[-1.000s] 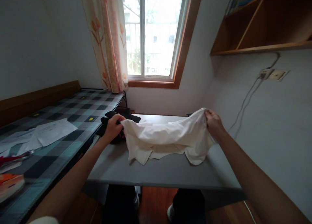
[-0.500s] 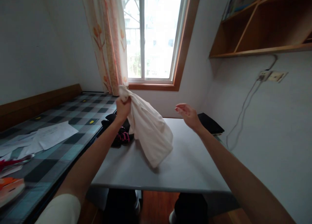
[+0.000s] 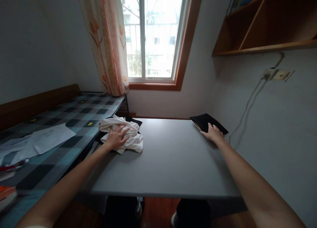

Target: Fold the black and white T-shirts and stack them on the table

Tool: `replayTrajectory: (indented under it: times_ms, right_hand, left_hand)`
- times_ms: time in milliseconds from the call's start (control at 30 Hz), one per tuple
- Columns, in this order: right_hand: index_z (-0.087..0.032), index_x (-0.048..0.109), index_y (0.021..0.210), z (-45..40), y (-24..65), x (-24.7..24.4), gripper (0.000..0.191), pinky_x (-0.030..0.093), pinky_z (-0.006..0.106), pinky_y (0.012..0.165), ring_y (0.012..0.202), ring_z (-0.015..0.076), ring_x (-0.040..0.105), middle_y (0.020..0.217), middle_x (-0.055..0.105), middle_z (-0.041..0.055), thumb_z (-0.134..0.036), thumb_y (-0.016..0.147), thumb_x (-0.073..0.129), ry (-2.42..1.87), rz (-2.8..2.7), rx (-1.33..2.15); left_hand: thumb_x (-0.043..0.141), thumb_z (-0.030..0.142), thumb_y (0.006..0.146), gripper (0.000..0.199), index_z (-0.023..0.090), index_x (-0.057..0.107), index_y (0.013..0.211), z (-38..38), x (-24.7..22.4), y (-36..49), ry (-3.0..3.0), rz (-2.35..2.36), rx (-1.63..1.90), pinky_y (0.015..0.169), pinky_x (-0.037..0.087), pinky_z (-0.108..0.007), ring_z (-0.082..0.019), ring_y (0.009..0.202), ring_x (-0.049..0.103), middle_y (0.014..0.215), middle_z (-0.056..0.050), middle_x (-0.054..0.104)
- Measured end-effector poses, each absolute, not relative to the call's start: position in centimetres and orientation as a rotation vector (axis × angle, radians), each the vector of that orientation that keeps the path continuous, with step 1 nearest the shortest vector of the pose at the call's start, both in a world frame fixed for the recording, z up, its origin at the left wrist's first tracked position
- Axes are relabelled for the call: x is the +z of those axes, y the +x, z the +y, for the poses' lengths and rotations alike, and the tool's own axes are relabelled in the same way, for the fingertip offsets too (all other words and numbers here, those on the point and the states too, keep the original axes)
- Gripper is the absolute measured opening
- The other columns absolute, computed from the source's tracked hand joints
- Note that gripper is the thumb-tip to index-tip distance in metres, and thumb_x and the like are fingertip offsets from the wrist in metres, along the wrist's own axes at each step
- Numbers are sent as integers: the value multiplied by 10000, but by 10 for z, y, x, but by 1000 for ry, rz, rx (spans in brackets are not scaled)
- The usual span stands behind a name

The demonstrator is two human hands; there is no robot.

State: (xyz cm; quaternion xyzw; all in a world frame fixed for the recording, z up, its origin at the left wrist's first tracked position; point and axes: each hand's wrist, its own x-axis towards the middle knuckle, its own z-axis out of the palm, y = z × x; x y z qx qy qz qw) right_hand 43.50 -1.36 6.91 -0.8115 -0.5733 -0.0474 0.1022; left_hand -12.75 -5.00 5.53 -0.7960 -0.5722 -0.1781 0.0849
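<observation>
At the left of the frame, a white cloth (image 3: 135, 142) is lying bunched on the grey table (image 3: 168, 165), partly covering dark items (image 3: 134, 120) at the table's far left corner. Half a second ago the left hand (image 3: 117, 137) was lifting it in the air; now that hand is resting palm down on it, fingers spread and loose rather than clenching. So the cloth is no longer hanging from a grip, and the middle of the table is showing bare. The right hand (image 3: 213, 133), empty in the air then, is now touching the near edge of a flat black item (image 3: 204, 120) right of centre, fingers on top; whether it is gripping firmly, I cannot tell. The cloth is looking soft and rumpled, its folds heaping under the palm and one rounded lobe spreading toward the centre.
</observation>
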Motion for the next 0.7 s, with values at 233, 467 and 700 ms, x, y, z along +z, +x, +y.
replayTrajectory:
  times_ms: [233, 467, 700]
  right_hand:
    - [16, 290, 1440, -5, 419, 51, 654, 322, 451, 1002, 1209, 333, 499, 1288, 522, 297, -222, 854, 458, -2500, -1790, -384]
    - [-28, 649, 1067, -6, 412, 65, 391, 235, 409, 1074, 952, 247, 669, 957, 706, 213, -48, 844, 328, -2491, -1953, -358]
    - [-96, 639, 1091, -32, 315, 94, 338, 401, 366, 924, 994, 266, 650, 972, 696, 216, -157, 901, 366, -2151, -2143, -379]
  left_hand:
    - [509, 439, 853, 529, 350, 459, 1372, -52, 48, -126, -2304, -1709, -519, 1102, 123, -607, -325, 1364, 310, 1463, -67, 415]
    - [501, 430, 852, 521, 352, 466, 1366, -53, 41, -124, -2282, -1699, -581, 1102, 98, -621, -335, 1366, 307, 1459, -62, 422]
    - [479, 425, 864, 534, 346, 435, 1391, -53, 45, -124, -2277, -1758, -501, 1111, 78, -620, -326, 1380, 283, 1483, -54, 392]
